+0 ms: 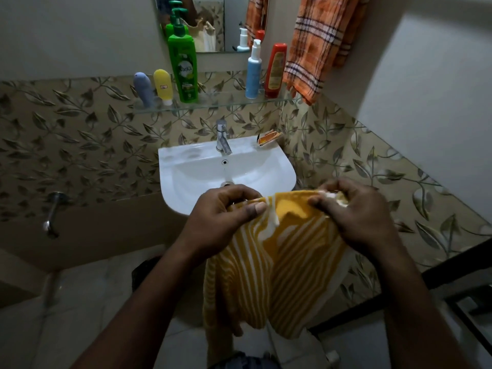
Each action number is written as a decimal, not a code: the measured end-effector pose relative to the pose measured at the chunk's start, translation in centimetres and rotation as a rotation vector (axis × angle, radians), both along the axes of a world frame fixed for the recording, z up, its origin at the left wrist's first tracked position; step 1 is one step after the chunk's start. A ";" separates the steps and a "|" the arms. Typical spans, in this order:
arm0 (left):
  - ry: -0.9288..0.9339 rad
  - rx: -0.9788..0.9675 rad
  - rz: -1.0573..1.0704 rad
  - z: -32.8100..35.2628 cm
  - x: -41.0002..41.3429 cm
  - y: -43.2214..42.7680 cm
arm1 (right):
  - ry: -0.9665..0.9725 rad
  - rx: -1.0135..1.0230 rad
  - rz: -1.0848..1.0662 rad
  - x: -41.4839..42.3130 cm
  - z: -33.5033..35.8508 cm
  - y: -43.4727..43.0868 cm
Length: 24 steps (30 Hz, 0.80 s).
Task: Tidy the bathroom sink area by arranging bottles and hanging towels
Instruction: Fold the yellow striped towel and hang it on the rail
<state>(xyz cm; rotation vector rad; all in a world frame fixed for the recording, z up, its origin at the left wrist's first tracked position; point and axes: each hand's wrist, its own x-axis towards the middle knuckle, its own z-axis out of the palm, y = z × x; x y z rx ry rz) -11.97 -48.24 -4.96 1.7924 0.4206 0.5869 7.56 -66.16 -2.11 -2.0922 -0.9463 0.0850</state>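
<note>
Both hands hold a yellow towel [277, 265] with white stripes by its top edge in front of the sink [186, 166]: the left hand [226, 211] pinches one end between thumb and curled fingers, and the right hand [356, 209] grips the bunched other end. The cloth hangs down in soft folds, stripes running lengthwise, its lower hem loose over the floor. An orange checked towel [319, 43] hangs at the wall past the shelf's [213, 103] right end, where five bottles stand.
</note>
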 end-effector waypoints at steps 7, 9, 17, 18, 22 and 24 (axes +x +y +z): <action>-0.051 0.068 -0.118 1.0 1.3 -1.5 | -0.020 -0.015 0.434 -4.4 -1.5 3.2; -0.074 0.033 -0.101 0.8 1.2 -1.5 | -0.053 0.064 0.382 -3.7 -1.3 2.9; 0.032 -0.229 -0.162 -2.1 -0.3 -1.3 | 0.175 0.520 -0.159 1.1 1.8 -1.0; -0.006 -0.272 -0.116 -2.0 -0.5 -1.1 | 0.145 0.481 -0.222 1.7 1.9 -1.3; -0.097 -0.214 -0.036 -0.1 -0.5 0.1 | 0.057 0.074 -0.120 0.6 2.2 -0.5; -0.041 -0.034 -0.070 0.9 0.2 -0.2 | 0.039 -0.013 0.141 -1.9 2.0 0.9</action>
